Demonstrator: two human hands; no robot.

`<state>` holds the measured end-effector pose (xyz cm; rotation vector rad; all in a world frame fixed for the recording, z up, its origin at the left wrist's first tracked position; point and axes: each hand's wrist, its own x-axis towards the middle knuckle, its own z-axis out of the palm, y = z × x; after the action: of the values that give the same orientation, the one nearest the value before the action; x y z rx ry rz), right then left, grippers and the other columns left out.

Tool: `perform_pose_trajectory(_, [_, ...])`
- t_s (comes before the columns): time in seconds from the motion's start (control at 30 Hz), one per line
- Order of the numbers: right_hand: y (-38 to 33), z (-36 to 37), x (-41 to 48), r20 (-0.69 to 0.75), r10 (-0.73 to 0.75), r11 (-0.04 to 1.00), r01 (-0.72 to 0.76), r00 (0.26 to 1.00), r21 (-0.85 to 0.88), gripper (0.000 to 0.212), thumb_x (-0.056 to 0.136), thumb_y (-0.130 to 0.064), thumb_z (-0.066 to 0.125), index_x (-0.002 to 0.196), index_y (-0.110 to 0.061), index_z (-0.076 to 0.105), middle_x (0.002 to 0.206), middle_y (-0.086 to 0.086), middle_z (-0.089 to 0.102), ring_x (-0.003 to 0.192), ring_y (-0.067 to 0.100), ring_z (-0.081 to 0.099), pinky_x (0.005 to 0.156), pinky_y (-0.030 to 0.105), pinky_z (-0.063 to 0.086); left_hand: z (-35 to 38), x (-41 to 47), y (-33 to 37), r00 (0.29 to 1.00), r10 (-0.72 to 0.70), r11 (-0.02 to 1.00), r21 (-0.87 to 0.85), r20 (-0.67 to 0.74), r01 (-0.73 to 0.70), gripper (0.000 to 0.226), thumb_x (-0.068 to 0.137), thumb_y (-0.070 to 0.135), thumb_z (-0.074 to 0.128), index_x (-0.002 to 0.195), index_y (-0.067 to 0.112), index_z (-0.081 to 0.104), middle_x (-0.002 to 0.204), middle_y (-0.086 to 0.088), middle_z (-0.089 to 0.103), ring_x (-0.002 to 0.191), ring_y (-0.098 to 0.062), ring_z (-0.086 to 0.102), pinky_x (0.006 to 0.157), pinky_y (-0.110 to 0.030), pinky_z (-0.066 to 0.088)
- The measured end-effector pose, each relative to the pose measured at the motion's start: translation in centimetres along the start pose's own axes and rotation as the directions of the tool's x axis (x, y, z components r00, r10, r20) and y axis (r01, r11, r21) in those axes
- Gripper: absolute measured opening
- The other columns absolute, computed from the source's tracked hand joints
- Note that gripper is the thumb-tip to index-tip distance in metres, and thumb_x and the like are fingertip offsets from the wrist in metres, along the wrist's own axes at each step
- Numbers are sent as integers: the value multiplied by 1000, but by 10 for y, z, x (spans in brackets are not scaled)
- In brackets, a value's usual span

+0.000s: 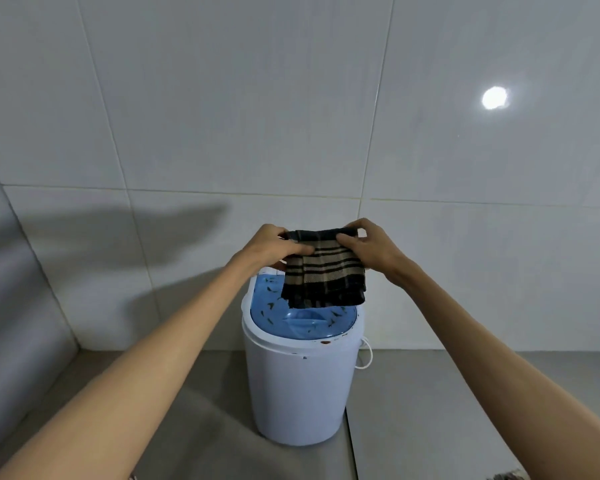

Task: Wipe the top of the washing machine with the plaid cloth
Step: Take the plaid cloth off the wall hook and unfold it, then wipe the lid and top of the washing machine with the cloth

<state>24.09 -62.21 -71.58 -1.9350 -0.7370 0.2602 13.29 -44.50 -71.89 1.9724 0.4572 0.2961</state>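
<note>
A small white washing machine stands on the floor against the wall. Its blue translucent lid carries several small dark specks. The plaid cloth, tan with black stripes, is folded and hangs in the air just above the far part of the lid. My left hand pinches the cloth's top left corner. My right hand grips its top right edge. The cloth's lower hem hides the far right part of the lid.
White wall tiles rise right behind the machine, and a side wall closes in at the left. A white cord loops at the machine's right side. Grey floor tiles spread around it. A bright light reflection shows on the wall.
</note>
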Motion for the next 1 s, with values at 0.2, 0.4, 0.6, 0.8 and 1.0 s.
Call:
perform_pose_trajectory(0.2, [53,25,-2,28,136,952,-123,990,-281,42,91,-27,63,129,-14,49,116,12,61,105,27,60,81,32,48,39,6,-56,971,-230,973,27,68,229,55,62,30,91,104,2,69,97,-12,75,89,-26,72,85,-43,59])
perform_pose_trajectory(0.4, [91,57,-9,7,78,839,-62,997,-541,54,94,-23,56,143,-14,36,131,18,54,115,34,54,90,38,45,62,8,-94,987,-102,912,384,-121,142,66,70,55,79,120,19,55,118,-2,59,106,-24,58,86,-42,53])
perform_pose_trajectory(0.6, [116,86,-31,108,68,650,38,992,-759,67,103,-43,36,157,-20,3,164,12,-6,150,31,-11,119,52,0,31,-14,-134,982,-34,754,640,-188,148,100,67,75,67,144,19,37,147,-7,41,137,-28,33,107,-51,34])
perform_pose_trajectory(0.8, [128,104,-48,186,61,631,107,981,-768,75,97,-64,17,157,-23,-4,163,7,-14,149,26,-18,121,44,-9,13,-32,-169,980,-144,775,600,-137,198,111,58,82,66,149,29,30,156,4,34,149,-33,13,114,-60,21])
perform_pose_trajectory(1.0, [128,125,-40,178,77,609,95,981,-788,70,98,-61,11,155,-25,-9,162,7,-18,148,27,-22,120,46,-14,15,-37,-176,974,-179,803,552,-135,224,111,63,74,70,154,27,27,162,-4,22,151,-25,1,118,-55,17])
